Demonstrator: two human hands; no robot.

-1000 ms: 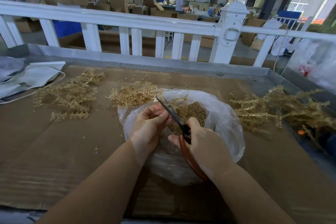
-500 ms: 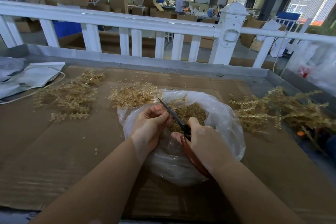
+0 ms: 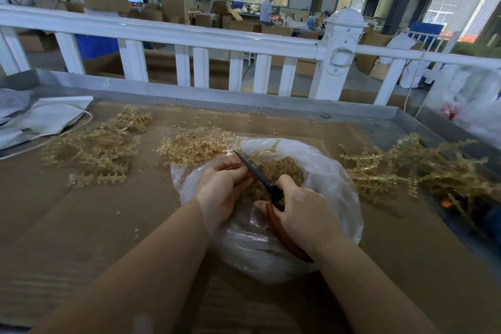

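Item 1: your R hand (image 3: 303, 211), fingers clamped round scissors (image 3: 260, 174) handles, blades over bag (image 3: 334, 179). Item 2: your L hand (image 3: 225, 188), fingers curled together at blades; contents can't tell.

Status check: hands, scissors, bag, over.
Right hand grips scissors, blades over open bag. Left hand curled at blades, contents hidden. Plastic sprigs piled around, none blocking.

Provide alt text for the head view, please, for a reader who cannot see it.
The right hand holds red-handled scissors whose blades meet the curled fingers of the left hand, over a clear plastic bag of cut tan pieces. Heaps of tan sprigs lie on the cardboard around it, with a white railing behind.
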